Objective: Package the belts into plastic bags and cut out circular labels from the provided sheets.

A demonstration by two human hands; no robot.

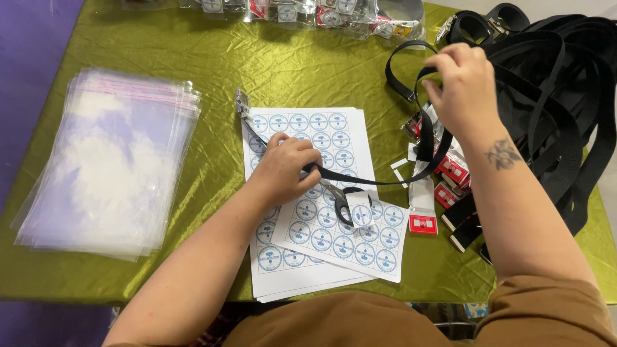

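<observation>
My left hand (pixel 286 168) rests on sheets of round blue-and-white stickers (pixel 360 247) and pinches a black strap (pixel 379 182) whose metal clip (pixel 241 103) lies at the sheets' top left corner. My right hand (pixel 461 87) is raised at the upper right, fingers closed on a loop of the same black strap (pixel 402 54). Black-handled scissors (pixel 344 199) lie on the stickers just right of my left hand.
A stack of clear plastic bags (pixel 106 160) lies at the left on the green tablecloth (pixel 212 58). A heap of black straps (pixel 553 96) fills the right side. Small red-and-white card tags (pixel 423 215) lie beside the sheets. Packed bags (pixel 321 13) line the far edge.
</observation>
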